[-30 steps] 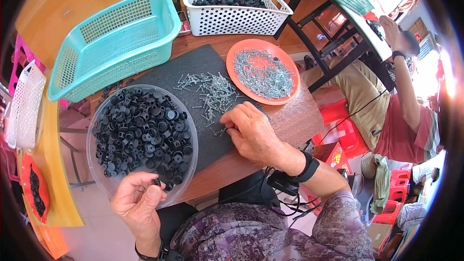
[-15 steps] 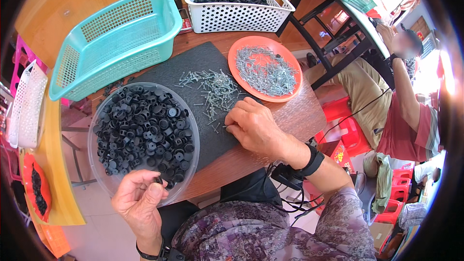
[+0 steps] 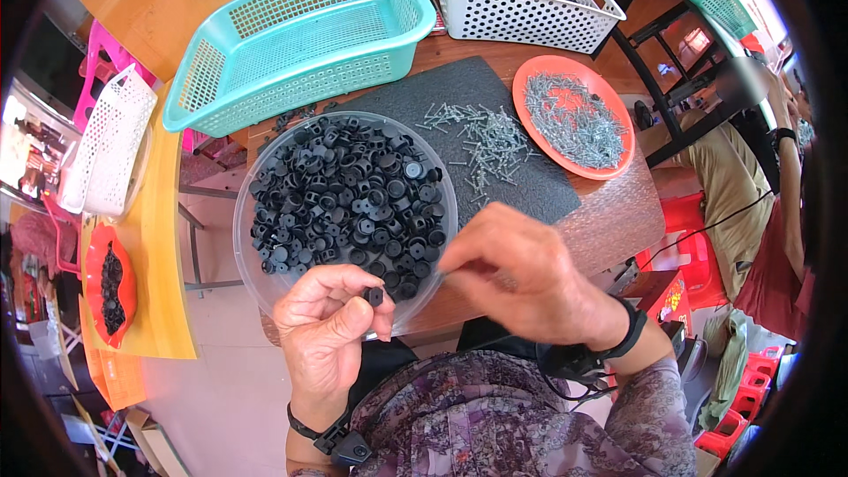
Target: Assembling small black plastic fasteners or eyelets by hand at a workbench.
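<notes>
Between thumb and fingertips, my left hand (image 3: pixel 325 329) pinches a small black plastic part (image 3: pixel 374 296) at the near rim of a clear round tub (image 3: pixel 240 238). The tub is heaped with similar black plastic parts (image 3: pixel 353 203). Slightly blurred, my right hand (image 3: pixel 530 278) is just right of the tub, its fingers drawn together; whatever they hold is too small or smeared to name. Beyond it, loose silver screws (image 3: pixel 481 146) are scattered on a dark mat (image 3: pixel 548 190). More screws fill an orange-red plate (image 3: pixel 629 137) at the right.
A teal basket (image 3: pixel 291 79) stands behind the tub, and a white perforated basket (image 3: pixel 530 26) with black parts is at the back. On the left are another white basket (image 3: pixel 110 141) and a red dish (image 3: pixel 95 274) of black pieces. A seated person (image 3: pixel 733 168) works at the right.
My right hand has left the screws on the mat and come closer to my left hand. My left hand still pinches the black plastic part. The whole view has shifted.
</notes>
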The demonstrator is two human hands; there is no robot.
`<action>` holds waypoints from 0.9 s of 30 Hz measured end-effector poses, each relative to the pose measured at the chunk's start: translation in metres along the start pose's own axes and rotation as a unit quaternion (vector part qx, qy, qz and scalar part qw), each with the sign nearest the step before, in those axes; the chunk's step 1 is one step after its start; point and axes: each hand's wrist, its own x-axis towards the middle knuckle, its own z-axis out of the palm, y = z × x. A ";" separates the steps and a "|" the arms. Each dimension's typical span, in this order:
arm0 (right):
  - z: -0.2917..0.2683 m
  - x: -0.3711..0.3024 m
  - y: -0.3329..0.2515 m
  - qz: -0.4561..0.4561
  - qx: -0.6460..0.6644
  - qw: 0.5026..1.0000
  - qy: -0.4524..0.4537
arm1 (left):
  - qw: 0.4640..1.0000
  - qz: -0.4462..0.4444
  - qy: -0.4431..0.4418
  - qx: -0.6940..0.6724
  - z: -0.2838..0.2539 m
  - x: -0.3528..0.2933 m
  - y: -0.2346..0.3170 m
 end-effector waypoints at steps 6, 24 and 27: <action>0.024 0.009 -0.016 -0.013 0.106 0.994 -0.023 | 1.000 0.008 0.007 0.021 0.003 -0.002 0.002; 0.039 0.019 -0.027 0.058 0.142 0.988 -0.005 | 0.982 0.093 0.046 0.155 0.003 -0.005 0.008; 0.041 0.033 -0.031 0.101 0.211 0.972 -0.028 | 0.969 0.140 0.054 0.197 0.002 -0.001 0.018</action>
